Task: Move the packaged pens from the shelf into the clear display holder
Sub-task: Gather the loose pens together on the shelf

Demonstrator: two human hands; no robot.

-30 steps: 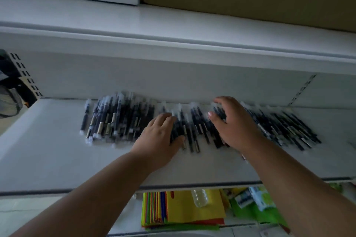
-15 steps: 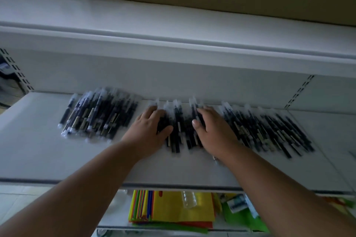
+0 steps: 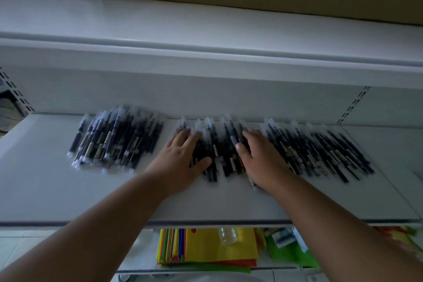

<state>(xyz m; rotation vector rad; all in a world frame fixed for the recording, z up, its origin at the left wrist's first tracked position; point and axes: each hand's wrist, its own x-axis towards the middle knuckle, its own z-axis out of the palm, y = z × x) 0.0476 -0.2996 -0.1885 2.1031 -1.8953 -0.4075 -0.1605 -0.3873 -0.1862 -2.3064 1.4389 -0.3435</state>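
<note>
White shelf carries packaged black pens in three groups: a left pile, a middle cluster and a right spread, all lying flat. Left hand rests palm-down on the middle cluster's left side, fingers straight and spread; right hand lies on its right side, fingers extended over the pens, holding nothing. Below the shelf sit coloured paper sheets and a small clear bottle; the clear display holder is not in view.
</note>
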